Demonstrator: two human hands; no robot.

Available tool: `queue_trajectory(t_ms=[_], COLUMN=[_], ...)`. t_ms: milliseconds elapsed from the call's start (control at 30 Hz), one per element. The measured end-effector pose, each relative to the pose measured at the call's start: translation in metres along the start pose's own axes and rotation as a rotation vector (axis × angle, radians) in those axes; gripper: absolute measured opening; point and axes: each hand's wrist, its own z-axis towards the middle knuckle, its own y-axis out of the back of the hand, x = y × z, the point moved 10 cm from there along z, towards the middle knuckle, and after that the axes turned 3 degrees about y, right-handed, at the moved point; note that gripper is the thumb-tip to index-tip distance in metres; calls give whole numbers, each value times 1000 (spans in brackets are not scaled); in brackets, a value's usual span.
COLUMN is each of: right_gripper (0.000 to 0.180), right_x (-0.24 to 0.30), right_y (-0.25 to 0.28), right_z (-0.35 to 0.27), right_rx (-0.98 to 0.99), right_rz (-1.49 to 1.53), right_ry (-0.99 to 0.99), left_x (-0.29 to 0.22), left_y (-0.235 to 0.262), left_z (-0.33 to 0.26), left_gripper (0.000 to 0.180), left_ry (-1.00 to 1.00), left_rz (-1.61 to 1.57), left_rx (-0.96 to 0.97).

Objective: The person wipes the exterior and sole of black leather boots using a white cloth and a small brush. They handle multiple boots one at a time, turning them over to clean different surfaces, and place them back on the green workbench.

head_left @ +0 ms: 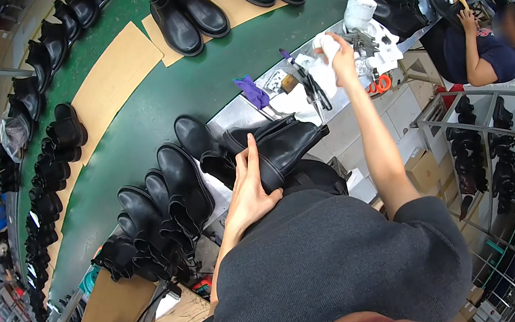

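Grey sleeve: the person's own sleeve (326, 264) fills the lower middle, nearest the lens, both forearms running up out of it.
Left hand: the left hand (249, 185) lies with fingers spread flat along the shaft of a black ankle boot (279, 148), pressing and steadying it rather than closing round it.
Right hand: the right hand (340, 55) is stretched up to the metal bench (243, 111), fingers clenched on a white cloth (325, 57).
Boot position: it rests on its side at the bench's near edge, just in front of the person's body, toe toward the left, opening toward the right.
Boot look: smooth black leather with a dull shine, a darker side panel on the shaft, a low heel; no marks that I can make out.
Doing it well: judging from the pose, the boot wants a firm flat palm so it does not roll while the cloth comes across; the wad should be kept tight so loose ends do not catch the clutter.
Clutter by the cloth: black scissors (315, 89), a purple rag (252, 90) and orange-handled scissors (381, 84) lie near it.
Neighbours: a cluster of finished black boots (168, 208) stands just left of the held one; more pairs sit on the green conveyor belt (217, 67).
Other person: a co-worker in a dark top (488, 53) sits at upper right, well apart.
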Motion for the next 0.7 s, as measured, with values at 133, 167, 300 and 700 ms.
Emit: queue_trajectory(t_ms=[133, 167, 300, 700], right_gripper=[32, 29, 58, 29], right_x=[-62, -52, 85, 96], right_y=[32, 25, -35, -167], right_z=[47, 43, -40, -210], right_rx=[72, 113, 420, 1385], right_rz=[285, 291, -476, -587], right_ry=[-363, -410, 48, 287], left_x=[-3, -2, 5, 7], left_y=[3, 4, 5, 4], left_z=[-1, -2, -3, -2], left_gripper=[118, 117, 117, 116], left_ry=[-36, -56, -47, -7], left_rz=[1, 3, -2, 24], left_rx=[-14, -33, -42, -34])
